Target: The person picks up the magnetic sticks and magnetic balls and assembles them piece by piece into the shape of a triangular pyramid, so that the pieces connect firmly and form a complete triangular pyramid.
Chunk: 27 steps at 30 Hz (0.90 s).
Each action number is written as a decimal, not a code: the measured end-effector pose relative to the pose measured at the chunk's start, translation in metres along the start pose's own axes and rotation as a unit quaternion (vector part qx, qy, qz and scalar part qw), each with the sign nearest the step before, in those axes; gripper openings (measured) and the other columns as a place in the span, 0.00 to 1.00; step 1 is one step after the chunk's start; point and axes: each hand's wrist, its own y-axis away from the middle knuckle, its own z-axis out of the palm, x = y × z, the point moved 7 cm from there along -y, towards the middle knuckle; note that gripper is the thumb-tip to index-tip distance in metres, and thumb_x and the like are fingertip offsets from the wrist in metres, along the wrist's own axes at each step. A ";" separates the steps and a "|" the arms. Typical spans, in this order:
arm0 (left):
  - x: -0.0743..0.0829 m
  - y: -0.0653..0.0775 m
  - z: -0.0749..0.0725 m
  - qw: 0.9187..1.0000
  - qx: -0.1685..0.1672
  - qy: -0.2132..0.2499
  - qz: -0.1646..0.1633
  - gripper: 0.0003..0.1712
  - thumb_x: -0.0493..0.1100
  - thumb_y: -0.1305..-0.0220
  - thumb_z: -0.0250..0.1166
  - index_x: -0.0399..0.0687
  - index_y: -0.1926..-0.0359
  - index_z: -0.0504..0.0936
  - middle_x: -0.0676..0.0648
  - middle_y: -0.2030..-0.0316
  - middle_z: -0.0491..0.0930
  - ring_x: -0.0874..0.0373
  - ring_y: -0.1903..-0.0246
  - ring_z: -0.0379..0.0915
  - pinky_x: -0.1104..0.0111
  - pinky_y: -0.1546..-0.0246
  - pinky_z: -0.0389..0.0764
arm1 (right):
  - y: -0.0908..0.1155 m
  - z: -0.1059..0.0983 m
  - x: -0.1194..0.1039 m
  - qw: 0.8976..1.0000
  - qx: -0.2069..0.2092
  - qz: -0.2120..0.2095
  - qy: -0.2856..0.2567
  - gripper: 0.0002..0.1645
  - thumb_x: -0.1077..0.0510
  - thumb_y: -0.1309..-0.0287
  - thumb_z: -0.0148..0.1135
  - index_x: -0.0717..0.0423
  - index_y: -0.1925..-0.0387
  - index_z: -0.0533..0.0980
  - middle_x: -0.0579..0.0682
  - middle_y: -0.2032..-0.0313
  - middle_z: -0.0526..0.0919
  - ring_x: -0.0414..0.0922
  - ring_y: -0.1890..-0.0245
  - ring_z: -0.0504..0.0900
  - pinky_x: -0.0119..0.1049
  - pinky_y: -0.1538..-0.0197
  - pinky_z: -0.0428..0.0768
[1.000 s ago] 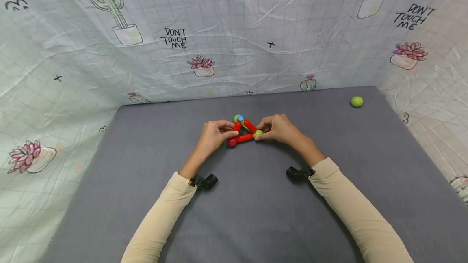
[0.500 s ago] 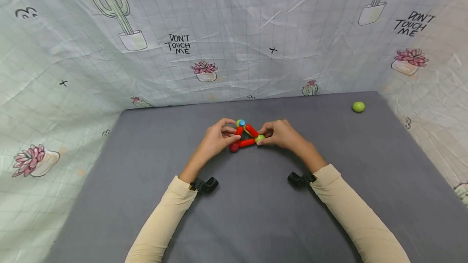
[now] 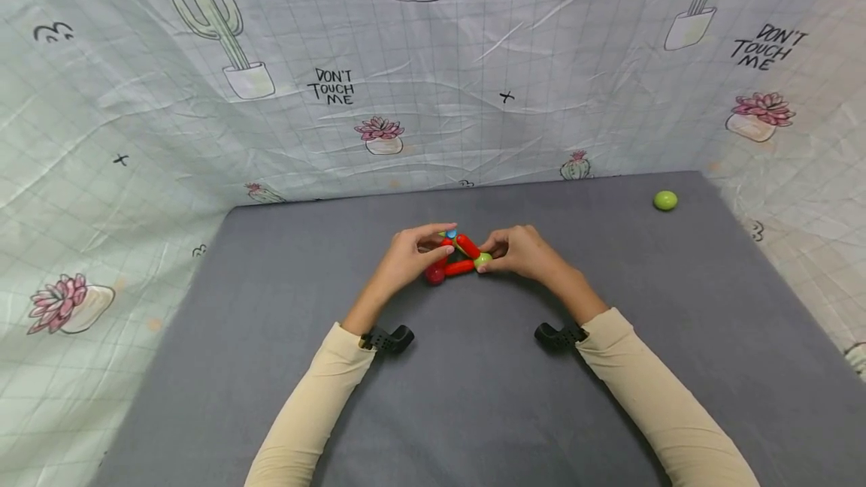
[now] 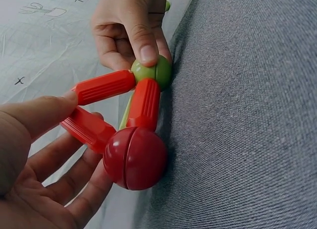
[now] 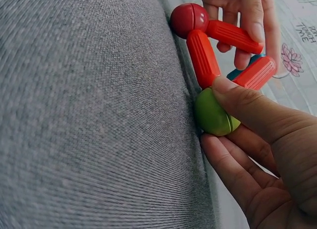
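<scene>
A small structure of magnetic rods and balls stands on the grey table. Its red ball [image 4: 143, 159] rests low at the near left, joined by two red rods. The green ball [image 5: 212, 112] sits at the near right, also joined to red rods, one of them the front rod [image 3: 461, 268]. My left hand [image 3: 406, 258] pinches the upper part of the left red rod [image 5: 235, 35], its index finger reaching over a blue piece [image 3: 451, 233]. My right hand [image 3: 521, 250] grips the green ball between thumb and fingers. A light green rod [image 4: 126, 112] shows behind, partly hidden.
A loose green ball [image 3: 665, 201] lies at the table's far right corner. The grey table [image 3: 473, 397] meets a printed cloth backdrop [image 3: 440, 126] behind and at both sides. Black wrist mounts [image 3: 389, 339] sit below both hands.
The left index finger has stretched forward over the top corner by the blue piece, now covering the green ball there. My right hand keeps its grip on the near green ball. The camera view has shifted slightly.
</scene>
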 end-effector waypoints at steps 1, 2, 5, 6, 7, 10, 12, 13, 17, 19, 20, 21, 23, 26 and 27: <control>0.000 0.000 0.000 1.000 0.001 -0.001 0.000 0.24 0.43 0.32 0.70 0.52 0.35 0.81 0.46 0.53 0.88 0.55 0.55 0.84 0.59 0.51 0.83 | 0.000 0.000 0.000 1.000 0.001 -0.001 0.000 0.18 0.56 0.50 0.81 0.56 0.57 0.87 0.50 0.61 0.91 0.45 0.60 0.89 0.37 0.58 0.86; 0.000 0.000 0.001 1.000 0.002 -0.001 0.002 0.24 0.42 0.32 0.70 0.51 0.36 0.81 0.46 0.53 0.88 0.54 0.56 0.84 0.59 0.51 0.83 | 0.000 0.001 0.001 1.000 0.001 -0.002 -0.001 0.18 0.56 0.50 0.81 0.57 0.57 0.87 0.50 0.61 0.91 0.45 0.60 0.89 0.37 0.58 0.86; 0.000 -0.001 0.001 1.000 0.003 -0.001 0.006 0.24 0.42 0.32 0.69 0.49 0.35 0.81 0.45 0.53 0.88 0.54 0.56 0.85 0.59 0.51 0.83 | -0.001 0.001 0.002 1.000 0.004 -0.006 -0.004 0.18 0.57 0.50 0.81 0.57 0.57 0.87 0.51 0.61 0.91 0.45 0.60 0.89 0.37 0.58 0.86; 0.000 -0.001 0.001 1.000 0.004 0.000 0.009 0.25 0.42 0.32 0.70 0.48 0.35 0.81 0.45 0.53 0.88 0.54 0.56 0.85 0.60 0.52 0.84 | -0.001 0.001 0.002 1.000 0.005 -0.007 -0.004 0.18 0.57 0.50 0.81 0.57 0.57 0.87 0.51 0.61 0.91 0.45 0.60 0.89 0.37 0.58 0.86; 0.000 -0.001 0.002 1.000 0.004 0.002 0.010 0.25 0.42 0.32 0.70 0.46 0.35 0.81 0.45 0.53 0.88 0.54 0.56 0.85 0.60 0.52 0.84 | -0.001 0.001 0.003 1.000 0.005 -0.007 -0.005 0.17 0.57 0.50 0.81 0.57 0.57 0.87 0.51 0.61 0.91 0.45 0.60 0.89 0.37 0.58 0.86; -0.001 -0.001 0.002 1.000 0.005 0.009 0.013 0.25 0.41 0.32 0.70 0.45 0.36 0.81 0.44 0.53 0.88 0.54 0.57 0.85 0.61 0.53 0.84 | 0.000 0.002 0.003 1.000 0.007 -0.010 -0.008 0.17 0.57 0.50 0.81 0.57 0.57 0.87 0.51 0.61 0.91 0.45 0.60 0.89 0.37 0.58 0.86; -0.002 -0.001 0.002 1.000 0.007 0.012 0.015 0.25 0.40 0.33 0.70 0.45 0.36 0.81 0.44 0.53 0.88 0.54 0.57 0.85 0.61 0.53 0.84 | 0.001 0.002 0.004 1.000 0.010 -0.013 -0.010 0.17 0.57 0.50 0.81 0.57 0.57 0.87 0.51 0.61 0.91 0.45 0.60 0.89 0.37 0.58 0.86; -0.003 -0.001 0.001 1.000 0.009 0.013 0.014 0.25 0.40 0.33 0.70 0.45 0.36 0.81 0.44 0.53 0.88 0.54 0.57 0.86 0.61 0.53 0.84 | 0.001 0.002 0.004 1.000 0.011 -0.016 -0.011 0.17 0.57 0.50 0.81 0.57 0.57 0.87 0.51 0.61 0.91 0.45 0.60 0.89 0.38 0.58 0.86; -0.003 0.001 0.001 1.000 0.010 0.010 0.012 0.25 0.41 0.33 0.71 0.46 0.36 0.81 0.44 0.54 0.88 0.54 0.57 0.86 0.61 0.54 0.85 | 0.002 0.003 0.004 1.000 0.013 -0.020 -0.010 0.18 0.57 0.50 0.81 0.57 0.57 0.87 0.51 0.61 0.91 0.45 0.60 0.89 0.38 0.58 0.86; -0.003 0.002 0.001 1.000 0.008 0.014 0.012 0.26 0.41 0.33 0.71 0.46 0.35 0.81 0.44 0.53 0.88 0.54 0.56 0.85 0.61 0.53 0.84 | 0.003 0.003 0.004 1.000 0.015 -0.021 -0.009 0.18 0.57 0.50 0.81 0.56 0.57 0.87 0.51 0.61 0.91 0.45 0.60 0.89 0.38 0.58 0.86; -0.003 0.003 0.001 1.000 0.008 0.015 0.012 0.26 0.41 0.33 0.71 0.46 0.35 0.80 0.45 0.53 0.88 0.54 0.56 0.85 0.61 0.53 0.84 | 0.003 0.004 0.004 1.000 0.016 -0.021 -0.010 0.18 0.57 0.50 0.81 0.57 0.57 0.87 0.51 0.61 0.91 0.45 0.60 0.89 0.38 0.58 0.86; -0.003 0.003 0.001 1.000 0.008 0.018 0.012 0.26 0.41 0.33 0.71 0.46 0.35 0.80 0.45 0.52 0.88 0.54 0.56 0.85 0.60 0.53 0.84 | 0.003 0.003 0.004 1.000 0.018 -0.022 -0.012 0.18 0.57 0.50 0.81 0.57 0.57 0.87 0.51 0.61 0.91 0.45 0.60 0.89 0.38 0.58 0.86; -0.003 0.002 0.001 1.000 0.010 0.024 0.013 0.26 0.41 0.33 0.70 0.46 0.35 0.80 0.45 0.52 0.88 0.54 0.55 0.85 0.60 0.52 0.84 | 0.004 0.003 0.004 0.999 0.023 -0.023 -0.016 0.17 0.58 0.50 0.80 0.57 0.57 0.87 0.51 0.61 0.91 0.46 0.60 0.89 0.39 0.57 0.86; -0.003 0.002 0.001 1.000 0.008 0.027 0.014 0.27 0.41 0.33 0.70 0.46 0.34 0.79 0.45 0.52 0.88 0.54 0.55 0.85 0.60 0.52 0.84 | 0.004 0.002 0.004 0.999 0.027 -0.022 -0.017 0.18 0.58 0.50 0.81 0.57 0.57 0.87 0.51 0.61 0.91 0.46 0.60 0.89 0.39 0.57 0.86; -0.003 0.003 0.001 1.000 0.006 0.028 0.013 0.27 0.42 0.33 0.71 0.46 0.34 0.79 0.46 0.52 0.88 0.54 0.55 0.85 0.61 0.52 0.84 | 0.005 0.002 0.004 0.999 0.026 -0.020 -0.017 0.18 0.58 0.50 0.81 0.57 0.57 0.87 0.51 0.61 0.91 0.46 0.60 0.89 0.39 0.57 0.86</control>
